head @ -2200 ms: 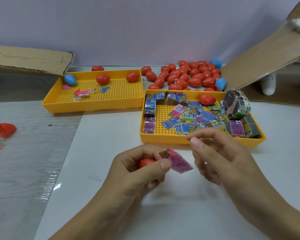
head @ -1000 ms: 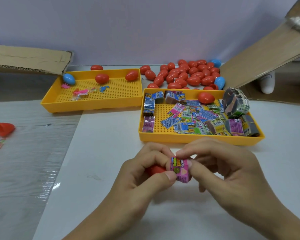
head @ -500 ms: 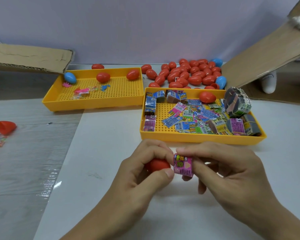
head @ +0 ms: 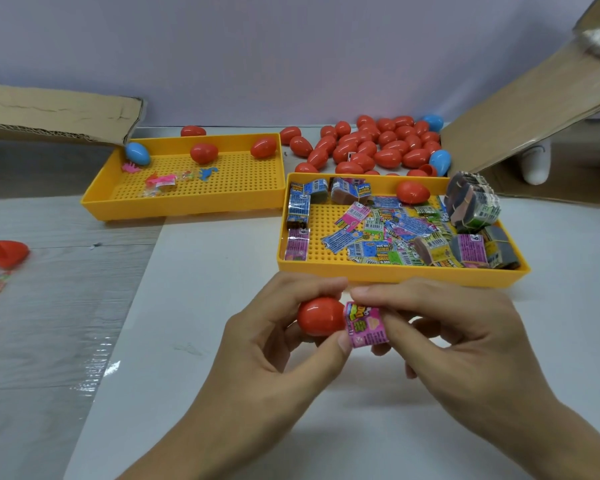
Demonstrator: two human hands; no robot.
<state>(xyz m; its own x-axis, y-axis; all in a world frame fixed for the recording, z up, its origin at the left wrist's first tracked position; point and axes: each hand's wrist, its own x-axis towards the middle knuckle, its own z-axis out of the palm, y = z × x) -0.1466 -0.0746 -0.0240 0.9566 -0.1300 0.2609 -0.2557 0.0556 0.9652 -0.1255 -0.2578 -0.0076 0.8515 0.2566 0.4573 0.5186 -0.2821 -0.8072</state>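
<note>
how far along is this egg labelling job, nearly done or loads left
Early, by the look of it. Done: nothing plainly; no labelled egg shows anywhere. In hand: the left hand grips a red egg while the right hand pinches a pink label curled against its end. Left: a pile of bare eggs behind the nearer tray, which holds many loose labels.

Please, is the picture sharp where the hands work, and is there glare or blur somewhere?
Head view: the red egg and pink wrapper, held by the left hand and right hand, are fairly sharp and evenly lit, soft shadow beneath. Head view: white glare on the glossy grey surface at left. Head view: red pieces at the left edge are smeared.
</note>
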